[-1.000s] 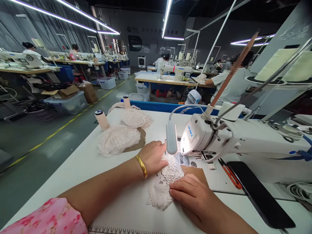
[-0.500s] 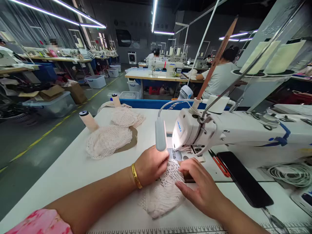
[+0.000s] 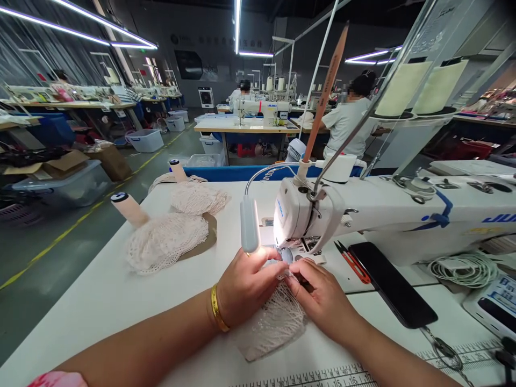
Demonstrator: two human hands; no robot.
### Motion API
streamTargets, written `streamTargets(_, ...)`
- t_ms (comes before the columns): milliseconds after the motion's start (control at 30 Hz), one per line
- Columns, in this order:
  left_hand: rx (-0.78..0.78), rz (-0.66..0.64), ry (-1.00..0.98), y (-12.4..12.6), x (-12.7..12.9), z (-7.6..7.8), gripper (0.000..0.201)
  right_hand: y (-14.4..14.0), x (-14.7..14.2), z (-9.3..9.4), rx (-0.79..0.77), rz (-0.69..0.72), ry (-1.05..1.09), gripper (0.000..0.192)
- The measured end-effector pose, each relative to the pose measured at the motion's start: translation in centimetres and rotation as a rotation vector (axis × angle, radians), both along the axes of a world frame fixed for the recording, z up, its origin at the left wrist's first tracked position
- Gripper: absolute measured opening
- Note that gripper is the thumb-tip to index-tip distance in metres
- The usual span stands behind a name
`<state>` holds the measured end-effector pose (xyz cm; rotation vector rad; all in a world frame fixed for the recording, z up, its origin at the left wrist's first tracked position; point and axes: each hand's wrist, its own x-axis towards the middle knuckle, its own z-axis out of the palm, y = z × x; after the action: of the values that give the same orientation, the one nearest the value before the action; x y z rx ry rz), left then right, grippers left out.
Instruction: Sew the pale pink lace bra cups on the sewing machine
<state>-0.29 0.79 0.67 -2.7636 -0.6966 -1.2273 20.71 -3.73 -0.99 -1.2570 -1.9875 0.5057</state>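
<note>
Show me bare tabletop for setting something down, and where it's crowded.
Widest: the white tabletop between the nearer lace pile and the left forearm. A narrower strip lies between the phone and the right forearm. Crowded: before the machine head, where left hand, right hand and worked lace meet.

Lace (image 3: 278, 322): cream, openwork pattern. Clock positions from it: 1 o'clock, machine (image 3: 368, 201), white with blue lettering; 2 o'clock, snips (image 3: 355, 266), orange with dark blades, and phone (image 3: 393, 285), black; 9 o'clock, bangle (image 3: 216, 309), gold; 10 o'clock, near spool (image 3: 131, 211), peach with dark cap. Table (image 3: 100, 306): white.
</note>
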Motion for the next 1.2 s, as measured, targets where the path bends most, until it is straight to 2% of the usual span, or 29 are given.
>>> streamTargets(100, 0.03, 0.009, -0.024, -0.1, 0.0, -0.1, 0.022, 0.0, 0.0, 0.2, 0.006, 0.004, 0.01, 0.016)
streamTargets(433, -0.015, 0.027, -0.018, 0.1, -0.1, -0.2, 0.015, 0.0, -0.2, 0.0, 0.0, 0.009, 0.008, 0.016)
streamTargets(533, -0.064, 0.012, -0.019, 0.1, 0.0, -0.1, 0.017, -0.2, -0.3, 0.1, -0.014, 0.0, 0.03, 0.003)
streamTargets(633, -0.106, -0.008, -0.035, 0.1, 0.2, 0.1, 0.014, -0.3, -0.5, 0.1, 0.055, 0.018, 0.039, 0.017)
streamTargets(767, -0.134, -0.013, -0.064, 0.0, 0.4, 0.2, 0.012, 0.0, -0.6, 0.0, 0.149, 0.031, 0.047, 0.015)
streamTargets(867, -0.191, -0.017, -0.082, -0.6, 0.6, 0.8, 0.012, -0.3, -0.1, 0.6, 0.145, 0.054, 0.071, 0.011)
streamTargets(933, -0.276, -0.037, -0.087, -1.8, 0.8, 1.9, 0.011, -1.4, 0.7, 1.8, 0.131, 0.096, 0.102, 0.009)
streamTargets(1000, -0.419, -0.093, -0.105, -3.4, 0.9, 3.4, 0.008, -3.1, 1.7, 3.8, 0.059, 0.158, 0.138, 0.007)
streamTargets(1100, -0.733, -0.215, -0.133, -5.8, 1.2, 5.1, 0.007, -5.3, 3.4, 7.0, -0.313, 0.199, 0.15, 0.015)
streamTargets(1133, -0.82, -0.236, -0.128, -6.2, 1.4, 5.3, 0.006, -5.5, 3.8, 7.7, -0.422, 0.222, 0.155, 0.019)
streamTargets(1200, -0.913, -0.21, -0.085, -6.1, 1.7, 4.6, 0.008, -4.8, 4.1, 8.1, -0.562, 0.218, 0.143, 0.023)
